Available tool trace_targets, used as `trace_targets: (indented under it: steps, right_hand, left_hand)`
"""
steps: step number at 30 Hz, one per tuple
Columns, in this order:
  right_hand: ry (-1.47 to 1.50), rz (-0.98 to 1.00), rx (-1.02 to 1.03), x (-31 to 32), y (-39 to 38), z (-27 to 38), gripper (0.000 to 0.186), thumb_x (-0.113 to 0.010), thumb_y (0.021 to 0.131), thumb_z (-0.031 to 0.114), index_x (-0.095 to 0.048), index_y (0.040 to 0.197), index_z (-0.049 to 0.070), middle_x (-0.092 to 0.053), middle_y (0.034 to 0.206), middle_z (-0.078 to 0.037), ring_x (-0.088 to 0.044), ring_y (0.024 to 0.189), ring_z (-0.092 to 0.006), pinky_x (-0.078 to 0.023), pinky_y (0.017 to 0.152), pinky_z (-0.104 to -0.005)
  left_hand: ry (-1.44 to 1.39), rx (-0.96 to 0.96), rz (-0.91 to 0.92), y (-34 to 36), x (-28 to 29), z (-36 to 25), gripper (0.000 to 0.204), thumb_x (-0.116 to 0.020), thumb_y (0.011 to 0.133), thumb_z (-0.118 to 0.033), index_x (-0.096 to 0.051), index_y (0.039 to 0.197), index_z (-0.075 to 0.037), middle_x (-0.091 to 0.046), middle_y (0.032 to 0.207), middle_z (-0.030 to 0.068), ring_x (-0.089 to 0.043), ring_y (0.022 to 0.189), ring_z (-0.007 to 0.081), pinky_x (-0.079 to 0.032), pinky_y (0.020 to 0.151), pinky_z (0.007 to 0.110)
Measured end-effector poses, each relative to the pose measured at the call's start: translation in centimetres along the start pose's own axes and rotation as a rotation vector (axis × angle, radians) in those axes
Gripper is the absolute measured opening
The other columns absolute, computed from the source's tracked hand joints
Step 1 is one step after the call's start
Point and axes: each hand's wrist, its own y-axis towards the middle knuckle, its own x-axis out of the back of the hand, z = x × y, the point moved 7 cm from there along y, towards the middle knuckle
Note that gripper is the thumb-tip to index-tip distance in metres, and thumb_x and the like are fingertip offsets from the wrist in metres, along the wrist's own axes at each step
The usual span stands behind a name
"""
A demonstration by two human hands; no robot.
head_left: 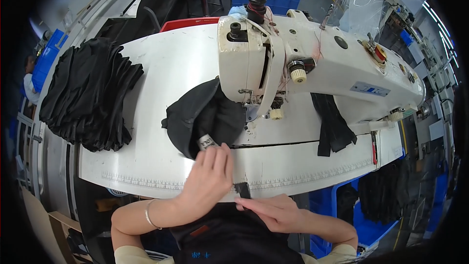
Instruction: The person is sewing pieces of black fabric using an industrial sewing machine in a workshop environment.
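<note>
In the head view, the left hand (207, 181) pinches the black cap (183, 112) just left of the sewing machine (317, 54), and the right hand (276, 212) grips a short strip (243, 190) before the machine, best kept flat and untwisted

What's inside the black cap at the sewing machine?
A white label shows inside the black cap. The left hand covers the label's lower end; whatever lies deeper in the cap can't be seen.

Left hand (207, 181) grips black rounded fabric (188, 117) at its white label (206, 141), beside sewing machine (327, 58); right hand (276, 212) pinches short black strip (243, 190).
</note>
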Motion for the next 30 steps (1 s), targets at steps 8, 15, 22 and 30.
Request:
trace_targets:
  steps: [8, 15, 22, 30]
  right_hand:
    - [-1.104, -0.078, 0.347, 3.1, 6.3, -7.5, 0.042, -0.061, 0.069, 0.011, -0.068, 0.109, -0.001, -0.064, 0.089, -0.008, -0.062, 0.089, -0.0245, -0.053, 0.084, -0.0378]
    - [-0.879, 0.157, 0.121, 2.0, 5.7, -11.8, 0.030, -0.061, 0.080, 0.014, -0.065, 0.109, 0.008, -0.062, 0.093, -0.008, -0.059, 0.097, -0.0227, -0.050, 0.085, -0.0398]
    - [-0.566, 0.283, 0.035, 1.9, 4.9, -12.9, 0.034, -0.052, 0.095, 0.010, -0.057, 0.128, 0.006, -0.061, 0.127, -0.016, -0.061, 0.112, -0.0234, -0.051, 0.092, -0.0373]
    - [-0.962, 0.274, 0.277, 1.4, 5.9, -10.0, 0.039, -0.054, 0.090, 0.006, -0.058, 0.128, 0.001, -0.063, 0.123, -0.019, -0.063, 0.101, -0.0263, -0.053, 0.082, -0.0359]
  left_hand:
    - [-0.565, 0.185, 0.137, 4.3, -2.0, 6.3, 0.022, -0.069, 0.070, -0.007, -0.063, 0.090, 0.002, -0.057, 0.089, 0.0139, -0.057, 0.085, 0.0279, -0.047, 0.067, 0.035]
    - [-0.290, -0.181, -0.153, 5.6, -2.6, 2.7, 0.029, -0.061, 0.069, -0.007, -0.065, 0.096, 0.002, -0.058, 0.092, 0.0105, -0.059, 0.083, 0.0230, -0.048, 0.067, 0.030]
    - [-0.924, 0.035, 0.075, 3.9, -7.8, 5.9, 0.026, -0.065, 0.086, -0.013, -0.068, 0.110, -0.006, -0.066, 0.103, 0.0169, -0.064, 0.094, 0.0321, -0.052, 0.079, 0.041]
    - [-0.771, -0.007, 0.017, 4.0, -8.7, 5.8, 0.041, -0.058, 0.073, -0.002, -0.064, 0.113, -0.007, -0.063, 0.111, 0.0174, -0.060, 0.101, 0.0346, -0.048, 0.091, 0.044]
